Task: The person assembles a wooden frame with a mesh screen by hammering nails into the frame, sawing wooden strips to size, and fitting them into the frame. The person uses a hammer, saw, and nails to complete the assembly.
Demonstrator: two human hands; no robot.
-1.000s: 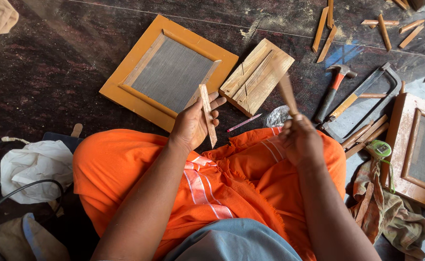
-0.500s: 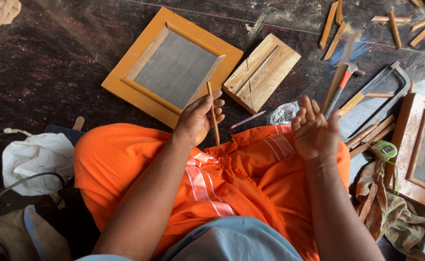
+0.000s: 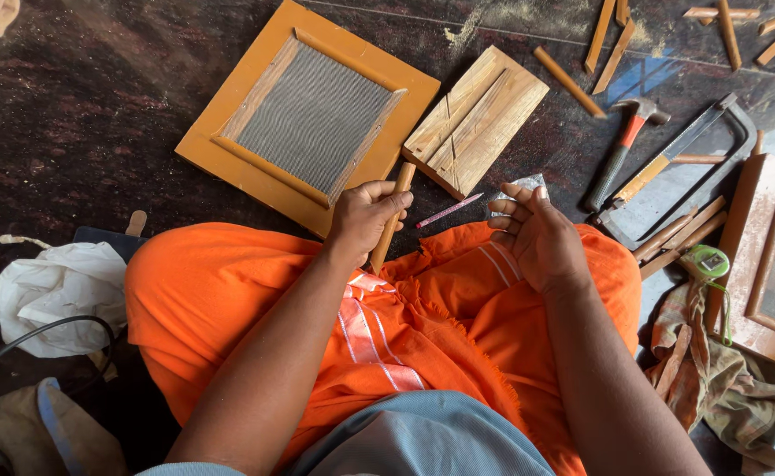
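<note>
While a dark floor (image 3: pixel 79 115) carries the whole workshop, an orange-framed mesh panel (image 3: pixel 308 119) lies just ahead of the seated person's knees, a grooved wooden board (image 3: pixel 480 119) touching its right corner. Right of the board rest a hammer (image 3: pixel 621 150) and a hacksaw (image 3: pixel 687 154); a pink pencil (image 3: pixel 449 211) lies by the lap's orange cloth (image 3: pixel 229 300). The left hand (image 3: pixel 365 216) is wrapped around a thin wooden strip (image 3: pixel 393 214), held near its middle, upper end toward the board. The right hand (image 3: pixel 537 234) hovers empty, fingers loosely curled. The strip looks light and stiff, likely easy to snap; a mid-length grip suits it.
</note>
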